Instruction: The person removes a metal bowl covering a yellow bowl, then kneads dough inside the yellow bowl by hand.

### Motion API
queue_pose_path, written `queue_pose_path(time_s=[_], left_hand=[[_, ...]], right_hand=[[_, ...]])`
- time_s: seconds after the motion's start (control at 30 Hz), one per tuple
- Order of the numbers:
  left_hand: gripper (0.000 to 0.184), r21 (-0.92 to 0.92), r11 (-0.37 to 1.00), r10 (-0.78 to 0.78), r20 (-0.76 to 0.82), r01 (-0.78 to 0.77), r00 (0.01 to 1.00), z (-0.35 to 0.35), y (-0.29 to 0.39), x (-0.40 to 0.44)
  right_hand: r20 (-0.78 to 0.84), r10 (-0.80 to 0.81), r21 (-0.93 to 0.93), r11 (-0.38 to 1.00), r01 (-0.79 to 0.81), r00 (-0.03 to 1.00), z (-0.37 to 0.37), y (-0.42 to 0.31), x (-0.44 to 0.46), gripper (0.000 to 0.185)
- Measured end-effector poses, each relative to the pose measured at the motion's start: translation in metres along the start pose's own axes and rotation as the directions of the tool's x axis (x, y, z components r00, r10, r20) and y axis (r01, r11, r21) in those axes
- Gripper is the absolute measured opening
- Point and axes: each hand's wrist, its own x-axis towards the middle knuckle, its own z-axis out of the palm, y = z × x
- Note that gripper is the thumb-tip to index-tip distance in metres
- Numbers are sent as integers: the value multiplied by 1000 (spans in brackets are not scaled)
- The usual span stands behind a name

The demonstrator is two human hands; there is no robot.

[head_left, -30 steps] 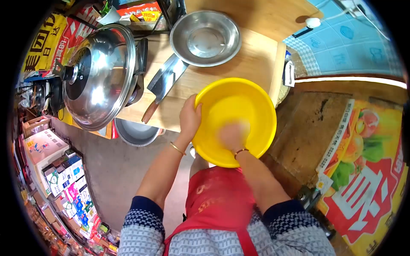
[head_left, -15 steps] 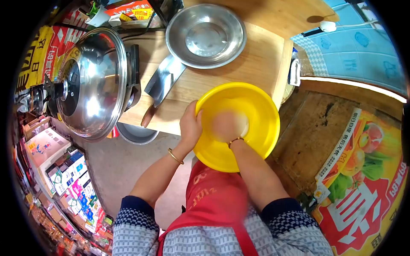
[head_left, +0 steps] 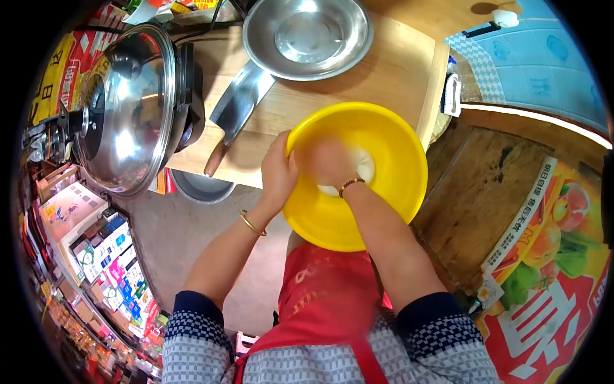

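A yellow basin (head_left: 396, 192) is at the front edge of the wooden board, above my red apron. My left hand (head_left: 278, 171) grips its left rim, with the thumb on the inner side. Inside the basin my right hand (head_left: 326, 161) is smeared by motion, over a white lump like dough (head_left: 365, 165). The lump shows to the right of and below this hand; the fingers cannot be made out. A cleaver (head_left: 242, 102) lies on the board to the left, its handle toward the front edge.
A metal bowl (head_left: 309, 37) stands on the board (head_left: 403, 64) behind the basin. A large lidded pan (head_left: 131, 115) is at the left. Below the board sits a grey pot (head_left: 203, 187). Stacked boxes (head_left: 112, 256) are at lower left, a printed yellow sheet (head_left: 556, 275) at right.
My right hand has shifted left inside the basin, and more of the white lump shows. My left hand has stayed on the rim. The view has shifted slightly.
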Motion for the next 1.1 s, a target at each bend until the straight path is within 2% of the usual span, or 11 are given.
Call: queue_pose_path(time_s=[0.07,0.2,0.3,0.43,0.5,0.53,0.6,0.63,0.7,0.93,1.1], left_hand=[[27,-11,1000,-8,-6,8,1000,1,-1,-1],[29,2,999,-51,-16,51,999,2,-6,-5],[31,48,999,-17,-87,21,996,2,-2,-6],[30,79,987,-135,-75,141,988,7,-8,-10],[30,69,990,-113,-92,119,989,5,-4,-8],[29,65,993,-95,-97,101,991,6,-6,-11],[29,33,996,-78,-89,81,993,7,-12,-12],[29,-5,998,-57,-92,56,994,7,-11,-9],[28,-7,995,-97,-61,96,993,6,-8,-8],[29,-61,993,-105,-50,102,993,5,-5,-6],[28,-53,985,-163,-17,162,986,1,2,-5]], right_hand=[[82,31,27,999,-33,996,4,-1,3,19],[87,5,30,1000,-8,996,3,-5,-12,21],[155,112,57,991,-122,982,-28,-13,-19,27],[211,42,-164,987,-7,976,-70,-35,-71,27],[-97,-78,-176,983,60,992,-53,-33,-102,24],[-88,-73,-170,984,57,993,-48,-33,-106,24],[85,-32,-211,976,50,996,-37,-29,-103,19],[87,-29,-208,977,46,996,-33,-26,-98,19],[-67,5,-139,990,-14,998,-26,-26,-94,15],[-39,75,-107,991,-79,996,-26,-25,-59,13],[25,7,-75,997,-5,1000,-23,-21,-34,14]])
